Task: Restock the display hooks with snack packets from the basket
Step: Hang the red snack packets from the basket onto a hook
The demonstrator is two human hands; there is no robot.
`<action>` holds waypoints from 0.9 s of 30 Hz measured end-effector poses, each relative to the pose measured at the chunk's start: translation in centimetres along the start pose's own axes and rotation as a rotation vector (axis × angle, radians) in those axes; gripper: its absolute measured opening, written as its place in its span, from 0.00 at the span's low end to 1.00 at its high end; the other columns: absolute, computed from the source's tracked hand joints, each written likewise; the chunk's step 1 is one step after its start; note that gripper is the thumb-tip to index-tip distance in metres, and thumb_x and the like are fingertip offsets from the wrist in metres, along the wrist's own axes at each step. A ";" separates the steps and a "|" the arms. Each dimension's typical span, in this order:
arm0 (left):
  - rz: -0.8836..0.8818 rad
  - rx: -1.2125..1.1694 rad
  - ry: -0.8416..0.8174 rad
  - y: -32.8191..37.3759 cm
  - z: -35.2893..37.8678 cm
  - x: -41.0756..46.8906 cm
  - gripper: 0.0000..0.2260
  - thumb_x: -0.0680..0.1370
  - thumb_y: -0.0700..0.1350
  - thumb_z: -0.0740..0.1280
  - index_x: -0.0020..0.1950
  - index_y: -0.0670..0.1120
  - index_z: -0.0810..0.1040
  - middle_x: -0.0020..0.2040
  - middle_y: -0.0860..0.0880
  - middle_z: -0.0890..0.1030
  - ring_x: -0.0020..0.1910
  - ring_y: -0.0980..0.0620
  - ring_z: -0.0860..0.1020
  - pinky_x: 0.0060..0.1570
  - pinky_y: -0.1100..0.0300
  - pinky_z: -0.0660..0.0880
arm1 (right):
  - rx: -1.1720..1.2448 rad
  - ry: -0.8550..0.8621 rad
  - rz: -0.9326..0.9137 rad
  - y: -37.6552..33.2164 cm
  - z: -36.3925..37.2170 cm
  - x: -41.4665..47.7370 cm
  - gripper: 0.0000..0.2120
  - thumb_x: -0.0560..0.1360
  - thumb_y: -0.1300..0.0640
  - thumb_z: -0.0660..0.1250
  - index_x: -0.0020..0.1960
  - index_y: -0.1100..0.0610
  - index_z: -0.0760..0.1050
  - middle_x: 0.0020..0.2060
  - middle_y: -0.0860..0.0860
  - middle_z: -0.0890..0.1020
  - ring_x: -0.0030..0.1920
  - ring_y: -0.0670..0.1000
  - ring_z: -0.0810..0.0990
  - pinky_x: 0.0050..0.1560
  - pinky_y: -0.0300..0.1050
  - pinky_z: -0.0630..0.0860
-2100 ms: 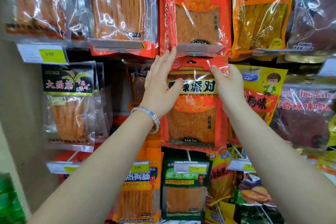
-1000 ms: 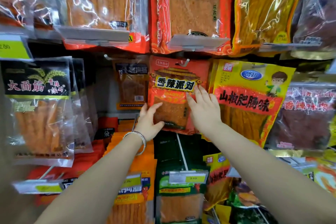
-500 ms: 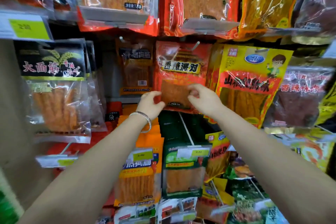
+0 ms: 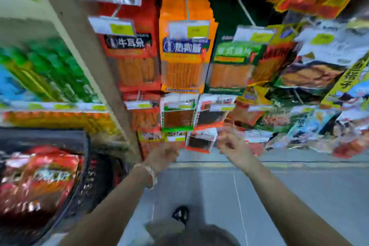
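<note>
Grey shop floor below and a wall of hooks ahead, all pretty smeared. Near left, the dark basket holds red snack packets lying flat, long axis too blurry to call. The hung packets dangle long side up-and-down, fronts facing out. Left hand, bracelet on the wrist: can't tell the fingers. Right hand: fingers loosely spread, empty.
</note>
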State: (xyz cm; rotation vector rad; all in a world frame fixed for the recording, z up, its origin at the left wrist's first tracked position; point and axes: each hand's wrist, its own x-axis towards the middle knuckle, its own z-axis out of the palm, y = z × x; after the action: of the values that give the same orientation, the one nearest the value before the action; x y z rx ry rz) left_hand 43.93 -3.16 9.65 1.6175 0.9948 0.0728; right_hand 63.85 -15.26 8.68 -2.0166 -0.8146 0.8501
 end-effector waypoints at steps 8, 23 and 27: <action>-0.575 0.027 -0.106 -19.1 9.2 -16.5 0.13 0.80 0.44 0.62 0.62 0.42 0.75 0.59 0.45 0.77 0.58 0.50 0.75 0.53 0.67 0.67 | -0.229 -0.551 0.557 14.3 9.4 -13.9 0.09 0.76 0.64 0.62 0.38 0.55 0.70 0.34 0.54 0.73 0.30 0.50 0.70 0.30 0.38 0.64; -0.889 -0.457 0.414 -32.6 0.5 -28.5 0.09 0.77 0.38 0.63 0.54 0.43 0.79 0.47 0.42 0.81 0.45 0.48 0.77 0.56 0.57 0.74 | -0.614 -0.838 0.362 7.3 24.9 -11.5 0.05 0.76 0.56 0.63 0.50 0.55 0.74 0.47 0.52 0.79 0.41 0.48 0.78 0.40 0.39 0.71; -0.871 -0.529 0.437 -35.7 -7.5 -29.5 0.07 0.77 0.38 0.62 0.52 0.44 0.78 0.45 0.45 0.80 0.40 0.49 0.77 0.43 0.60 0.76 | -0.494 -0.808 0.349 1.8 32.5 -11.1 0.07 0.76 0.59 0.62 0.53 0.56 0.74 0.46 0.51 0.79 0.40 0.46 0.78 0.38 0.37 0.71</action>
State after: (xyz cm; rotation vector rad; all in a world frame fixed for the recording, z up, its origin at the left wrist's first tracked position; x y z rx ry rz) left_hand 1.39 -17.23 -4.27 0.6047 1.7694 0.0855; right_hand 32.45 -11.46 -4.96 -2.2729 -1.2101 1.8838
